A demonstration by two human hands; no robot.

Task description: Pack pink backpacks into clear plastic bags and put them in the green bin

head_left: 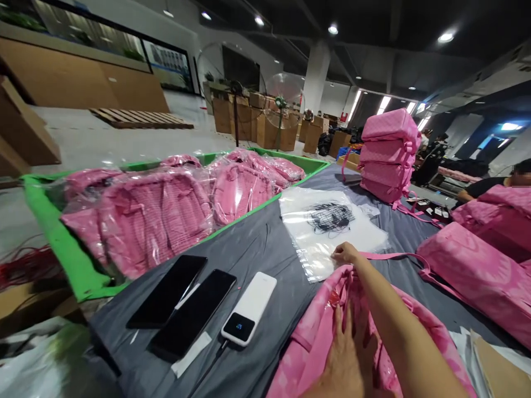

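Note:
A pink backpack (307,331) lies at the bottom centre of the head view, its opening facing me. My left hand (346,348) rests in the opening, fingers stretched out and apart against the pink fabric. Crossing above it, my right arm reaches forward. My right hand (345,253) has its fingers curled together at the near edge of a stack of clear plastic bags (302,243); what is between the fingertips is hidden. On the bags lies a tangle of thin black cords (332,217). A pink strap (390,256) runs right from behind my right wrist.
At left, a green-edged bin (62,254) holds several plastic-wrapped pink backpacks (157,215). Two black phones (194,312) and a white power bank (251,307) lie on the grey cloth. More pink bags (390,155) stand stacked behind; another (477,276) lies right, near a person (481,188).

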